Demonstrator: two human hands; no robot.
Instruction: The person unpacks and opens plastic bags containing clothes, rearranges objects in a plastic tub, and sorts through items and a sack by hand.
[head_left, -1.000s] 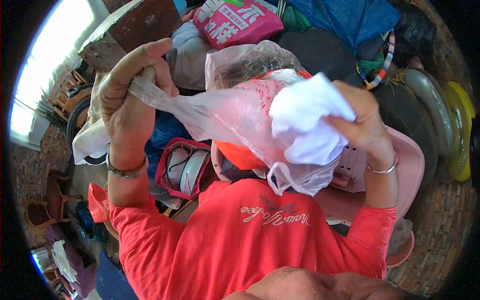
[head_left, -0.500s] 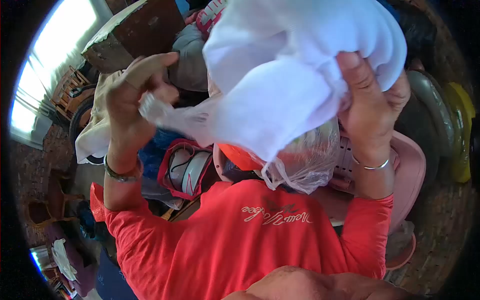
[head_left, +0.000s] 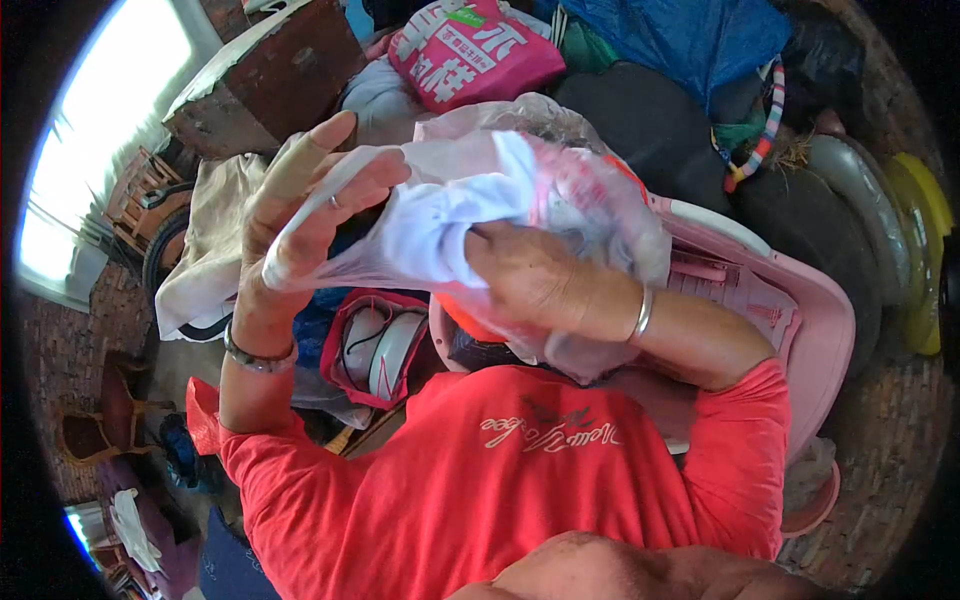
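Observation:
In the head view, my left hand (head_left: 285,220) is raised with its fingers inside the mouth of a thin, see-through plastic bag (head_left: 350,262), stretching its edge. My right hand (head_left: 545,280) reaches across from the right, its fingers curled on a bunched white cloth (head_left: 428,222) at the bag's mouth. Part of the cloth lies behind the film; the right fingertips are hidden. Just beyond and below my right hand bulges a filled clear plastic bag (head_left: 625,235) with pink and white contents. It sits over a pink plastic tub (head_left: 815,310).
A pink printed bag (head_left: 480,60) and a blue sheet (head_left: 680,40) lie at the back. To the left are a brown wooden box (head_left: 270,75), a beige cloth (head_left: 205,235) and a red-edged bag (head_left: 335,350) with white items. A yellow object (head_left: 925,250) stands far right.
The white cloth has come down from in front of the camera and is now bunched at the bag's mouth. My right hand moved left and down; my left hand's fingers have spread the bag.

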